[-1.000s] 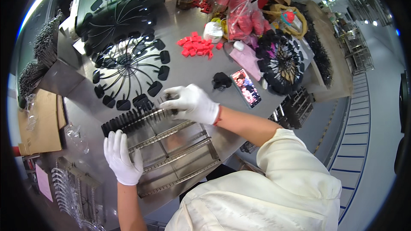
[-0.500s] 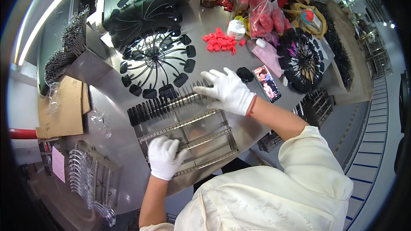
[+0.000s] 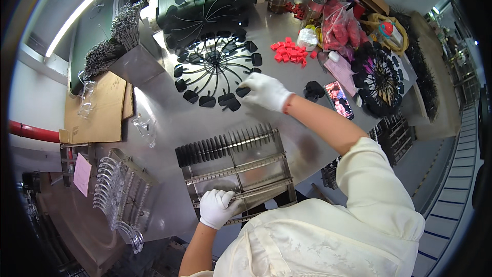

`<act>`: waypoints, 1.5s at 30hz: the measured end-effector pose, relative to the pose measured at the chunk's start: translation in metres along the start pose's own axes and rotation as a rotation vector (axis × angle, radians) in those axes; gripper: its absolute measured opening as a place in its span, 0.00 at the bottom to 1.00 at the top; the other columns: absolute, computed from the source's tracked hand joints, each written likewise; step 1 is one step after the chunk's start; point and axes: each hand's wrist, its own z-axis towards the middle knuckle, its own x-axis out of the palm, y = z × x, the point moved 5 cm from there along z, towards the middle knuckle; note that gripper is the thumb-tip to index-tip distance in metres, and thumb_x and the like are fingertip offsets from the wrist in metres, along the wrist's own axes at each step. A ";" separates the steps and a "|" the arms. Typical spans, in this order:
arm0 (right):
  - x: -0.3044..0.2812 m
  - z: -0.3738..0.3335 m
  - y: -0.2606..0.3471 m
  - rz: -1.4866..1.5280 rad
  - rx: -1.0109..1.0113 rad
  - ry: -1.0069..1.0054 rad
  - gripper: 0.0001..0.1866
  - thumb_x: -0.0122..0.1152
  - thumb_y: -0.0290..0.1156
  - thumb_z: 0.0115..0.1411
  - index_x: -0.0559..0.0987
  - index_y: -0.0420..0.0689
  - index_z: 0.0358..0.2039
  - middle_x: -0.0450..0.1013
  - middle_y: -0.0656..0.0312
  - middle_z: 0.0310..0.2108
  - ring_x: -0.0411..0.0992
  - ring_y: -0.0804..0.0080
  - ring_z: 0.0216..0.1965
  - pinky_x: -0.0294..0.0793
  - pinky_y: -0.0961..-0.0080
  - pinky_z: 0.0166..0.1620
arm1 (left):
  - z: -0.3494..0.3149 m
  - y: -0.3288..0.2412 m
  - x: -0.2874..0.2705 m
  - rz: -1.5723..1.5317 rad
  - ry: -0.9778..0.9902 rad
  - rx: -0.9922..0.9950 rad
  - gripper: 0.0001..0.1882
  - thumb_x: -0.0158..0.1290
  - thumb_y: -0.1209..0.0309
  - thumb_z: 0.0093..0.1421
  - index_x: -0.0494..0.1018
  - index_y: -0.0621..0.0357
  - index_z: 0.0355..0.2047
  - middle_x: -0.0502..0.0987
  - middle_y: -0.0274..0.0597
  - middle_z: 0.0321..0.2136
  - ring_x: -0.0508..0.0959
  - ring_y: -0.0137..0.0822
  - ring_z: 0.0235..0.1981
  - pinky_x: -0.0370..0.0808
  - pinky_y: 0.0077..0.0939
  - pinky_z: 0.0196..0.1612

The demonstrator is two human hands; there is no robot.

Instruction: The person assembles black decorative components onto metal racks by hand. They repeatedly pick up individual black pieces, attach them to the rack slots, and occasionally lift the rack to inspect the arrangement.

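Observation:
My right hand (image 3: 265, 93), in a white glove, has its fingers closed on a black paddle-shaped piece (image 3: 243, 92) at the near right of a ring of such pieces with thin curved stems (image 3: 216, 65). Nearer to me lies a metal rack (image 3: 241, 164) with slotted crossbars. Along its far bar stands a row of upright black paddle pieces (image 3: 207, 147), seen edge-on toward the right. My left hand (image 3: 218, 208), gloved too, is curled around a near bar of the rack, and its fingertips are partly hidden.
Red small blocks (image 3: 289, 51) lie beyond my right hand. To its right are a lit phone (image 3: 339, 99) and another cluster of black pieces (image 3: 378, 79). A metal holder of thin rods (image 3: 138, 64), cardboard (image 3: 97, 113) and a rack of clear hooks (image 3: 123, 195) stand left.
My right hand has left the rack's far row for the ring of black pieces and now grips one. The rack sits a little nearer to me, my left hand still on it. The view has shifted.

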 end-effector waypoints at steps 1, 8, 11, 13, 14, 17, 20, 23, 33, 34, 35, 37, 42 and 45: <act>0.009 0.014 0.012 -0.068 0.016 0.061 0.25 0.71 0.46 0.57 0.80 0.45 0.50 0.74 0.51 0.50 0.74 0.52 0.54 0.75 0.61 0.58 | -0.002 0.000 0.000 0.002 0.012 0.014 0.18 0.72 0.60 0.45 0.77 0.47 0.34 0.76 0.34 0.26 0.77 0.40 0.28 0.73 0.38 0.33; 0.051 0.051 0.015 -0.138 0.207 0.242 0.30 0.79 0.45 0.48 0.79 0.42 0.47 0.78 0.49 0.48 0.78 0.50 0.50 0.79 0.61 0.51 | 0.000 -0.001 -0.001 -0.015 0.028 0.050 0.18 0.72 0.60 0.45 0.78 0.47 0.33 0.77 0.34 0.26 0.78 0.39 0.28 0.74 0.35 0.34; 0.021 0.036 0.014 0.167 0.245 0.061 0.22 0.73 0.44 0.54 0.82 0.43 0.45 0.81 0.50 0.43 0.80 0.54 0.47 0.79 0.64 0.50 | 0.008 -0.001 0.000 -0.041 0.022 0.016 0.17 0.72 0.60 0.46 0.78 0.48 0.33 0.78 0.35 0.26 0.78 0.40 0.28 0.74 0.35 0.33; -0.026 0.005 0.016 0.378 0.244 -0.183 0.16 0.67 0.42 0.60 0.85 0.45 0.43 0.82 0.52 0.43 0.80 0.56 0.45 0.78 0.64 0.50 | 0.019 -0.002 0.001 -0.043 -0.015 0.004 0.16 0.72 0.61 0.47 0.77 0.48 0.32 0.78 0.36 0.25 0.79 0.41 0.28 0.74 0.36 0.34; -0.046 -0.016 0.008 0.448 0.236 -0.327 0.14 0.65 0.41 0.62 0.85 0.46 0.42 0.82 0.53 0.43 0.80 0.57 0.44 0.78 0.64 0.49 | 0.027 -0.002 0.001 -0.043 -0.031 0.003 0.16 0.72 0.61 0.47 0.77 0.49 0.32 0.78 0.36 0.25 0.79 0.41 0.28 0.75 0.36 0.34; -0.105 -0.088 0.012 -0.093 0.074 -0.489 0.09 0.63 0.37 0.64 0.86 0.53 0.41 0.81 0.58 0.38 0.79 0.59 0.42 0.78 0.63 0.46 | 0.052 0.006 0.006 -0.038 -0.105 0.055 0.15 0.72 0.62 0.48 0.77 0.48 0.30 0.77 0.34 0.23 0.78 0.41 0.27 0.75 0.36 0.33; -0.095 -0.131 0.009 -0.202 -0.040 -0.437 0.09 0.66 0.29 0.60 0.85 0.47 0.42 0.80 0.63 0.39 0.79 0.65 0.39 0.79 0.73 0.42 | 0.063 0.010 0.006 -0.041 -0.112 0.049 0.15 0.72 0.63 0.47 0.77 0.48 0.30 0.76 0.32 0.23 0.77 0.39 0.27 0.75 0.35 0.32; -0.076 -0.140 0.030 -0.431 -0.197 -0.326 0.08 0.62 0.26 0.54 0.83 0.49 0.36 0.80 0.68 0.40 0.79 0.66 0.38 0.80 0.69 0.40 | 0.066 0.014 0.009 -0.025 -0.038 0.033 0.14 0.70 0.61 0.50 0.78 0.49 0.32 0.78 0.34 0.25 0.78 0.41 0.28 0.75 0.36 0.34; -0.028 -0.112 0.030 -0.516 -0.189 -0.208 0.04 0.59 0.30 0.55 0.78 0.44 0.27 0.75 0.56 0.31 0.78 0.58 0.34 0.79 0.64 0.38 | 0.067 0.017 -0.012 -0.076 0.032 0.010 0.10 0.67 0.65 0.54 0.80 0.51 0.34 0.81 0.38 0.30 0.80 0.45 0.32 0.77 0.40 0.39; -0.024 -0.109 0.032 -0.533 -0.202 -0.225 0.04 0.59 0.31 0.55 0.77 0.45 0.27 0.74 0.56 0.29 0.77 0.59 0.33 0.78 0.65 0.38 | 0.071 0.017 -0.024 -0.074 0.037 -0.015 0.09 0.66 0.68 0.55 0.81 0.51 0.36 0.82 0.38 0.31 0.80 0.44 0.33 0.77 0.38 0.39; -0.019 -0.107 0.029 -0.582 -0.231 -0.195 0.05 0.58 0.31 0.55 0.77 0.44 0.27 0.73 0.56 0.28 0.77 0.59 0.31 0.78 0.64 0.37 | 0.075 0.016 -0.037 -0.131 -0.001 -0.059 0.08 0.66 0.69 0.56 0.81 0.52 0.36 0.81 0.39 0.31 0.81 0.43 0.33 0.77 0.37 0.39; -0.018 -0.099 0.030 -0.600 -0.259 -0.176 0.06 0.59 0.31 0.55 0.78 0.42 0.27 0.74 0.54 0.28 0.77 0.57 0.30 0.79 0.62 0.35 | 0.067 0.042 -0.052 -0.217 -0.073 -0.173 0.07 0.65 0.71 0.59 0.81 0.53 0.38 0.81 0.39 0.30 0.80 0.39 0.32 0.77 0.33 0.39; -0.039 -0.106 0.022 -0.431 -0.176 -0.085 0.05 0.60 0.30 0.55 0.81 0.43 0.29 0.77 0.51 0.33 0.80 0.52 0.36 0.80 0.58 0.40 | 0.055 0.100 -0.091 -0.566 -0.202 -0.629 0.09 0.58 0.73 0.67 0.81 0.67 0.43 0.82 0.38 0.35 0.78 0.24 0.34 0.76 0.21 0.42; -0.021 -0.108 0.030 -0.634 -0.413 0.023 0.05 0.61 0.30 0.51 0.82 0.45 0.22 0.75 0.58 0.31 0.77 0.60 0.35 0.79 0.63 0.39 | 0.061 0.106 -0.120 -0.507 -0.272 -0.616 0.11 0.54 0.72 0.69 0.81 0.68 0.44 0.83 0.40 0.35 0.82 0.28 0.37 0.78 0.22 0.44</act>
